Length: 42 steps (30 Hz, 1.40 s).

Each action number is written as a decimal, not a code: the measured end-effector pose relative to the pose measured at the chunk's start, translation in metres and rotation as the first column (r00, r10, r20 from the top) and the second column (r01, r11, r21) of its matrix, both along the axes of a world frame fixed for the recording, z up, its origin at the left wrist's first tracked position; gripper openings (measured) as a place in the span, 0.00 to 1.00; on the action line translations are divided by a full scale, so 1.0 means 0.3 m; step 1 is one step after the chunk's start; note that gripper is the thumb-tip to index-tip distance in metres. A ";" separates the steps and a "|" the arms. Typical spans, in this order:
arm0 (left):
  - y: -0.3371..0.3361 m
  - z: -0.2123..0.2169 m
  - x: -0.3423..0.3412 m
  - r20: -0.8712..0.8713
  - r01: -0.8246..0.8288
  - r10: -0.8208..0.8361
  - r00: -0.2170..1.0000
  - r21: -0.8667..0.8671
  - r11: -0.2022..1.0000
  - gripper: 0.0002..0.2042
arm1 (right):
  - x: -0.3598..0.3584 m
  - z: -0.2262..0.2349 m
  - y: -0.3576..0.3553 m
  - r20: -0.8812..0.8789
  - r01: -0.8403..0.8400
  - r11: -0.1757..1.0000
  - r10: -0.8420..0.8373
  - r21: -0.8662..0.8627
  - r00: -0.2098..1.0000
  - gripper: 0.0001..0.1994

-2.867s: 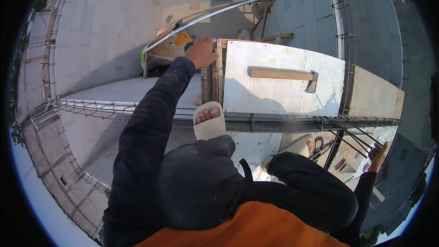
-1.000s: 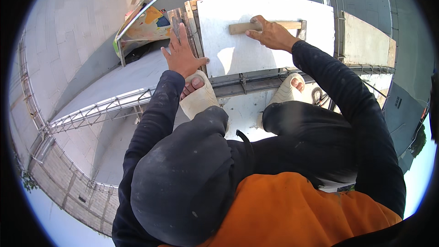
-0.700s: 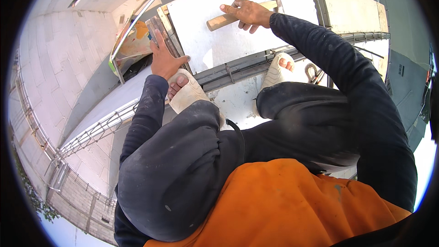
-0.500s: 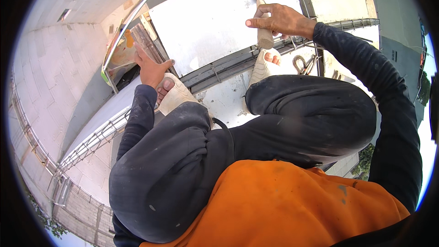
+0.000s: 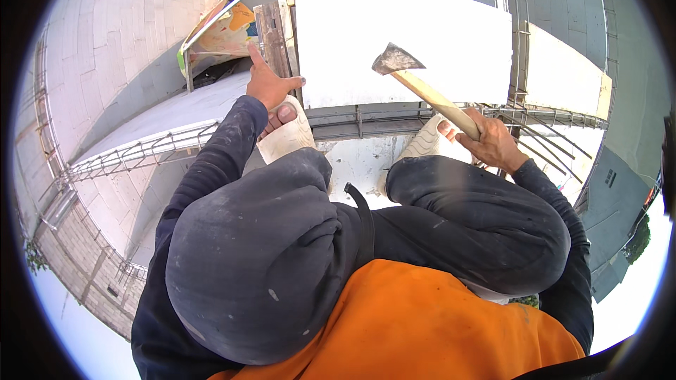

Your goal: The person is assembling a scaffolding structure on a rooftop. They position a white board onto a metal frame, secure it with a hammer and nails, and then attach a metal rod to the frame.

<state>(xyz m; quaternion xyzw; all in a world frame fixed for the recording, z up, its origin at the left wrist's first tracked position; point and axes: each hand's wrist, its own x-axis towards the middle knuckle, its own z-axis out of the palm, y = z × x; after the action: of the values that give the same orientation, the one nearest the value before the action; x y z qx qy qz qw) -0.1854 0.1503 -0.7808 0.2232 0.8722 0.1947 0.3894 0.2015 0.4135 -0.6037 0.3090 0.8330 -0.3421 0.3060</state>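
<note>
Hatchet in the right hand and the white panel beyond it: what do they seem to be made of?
Hatchet: the handle looks like wood, pale tan and probably unpainted; the head looks like steel, given its thin wedge shape and dark, mottled, worn face.
White panel: flat and bright, perhaps painted or coated board; glare hides its texture.

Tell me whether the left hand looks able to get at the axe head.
Likely yes: the left hand is spread and seemingly holds nothing, nothing visible stands between it and the axe head, and the right hand grips the handle only near its opposite end.
</note>
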 end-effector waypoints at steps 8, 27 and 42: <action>0.007 0.036 0.005 0.011 -0.002 0.003 1.000 -0.067 0.998 0.73 | -0.142 -0.240 -0.021 -0.377 -0.385 0.918 0.393 0.100 0.839 0.25; 0.025 0.074 0.010 0.086 -0.012 0.020 0.996 -0.099 0.995 0.70 | -0.237 -0.326 0.075 0.084 -0.362 0.929 0.368 -0.081 0.926 0.36; 0.014 0.095 -0.022 0.136 -0.039 0.031 0.990 0.057 0.998 0.70 | -0.113 -0.427 0.117 -0.034 -0.068 0.932 0.085 0.356 0.996 0.25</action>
<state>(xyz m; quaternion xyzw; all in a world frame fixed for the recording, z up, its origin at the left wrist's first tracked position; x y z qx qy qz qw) -0.1921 0.1543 -0.7523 0.2057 0.8414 0.2419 0.4372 0.1677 0.4486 -0.7318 0.3180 0.8995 -0.1818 0.2381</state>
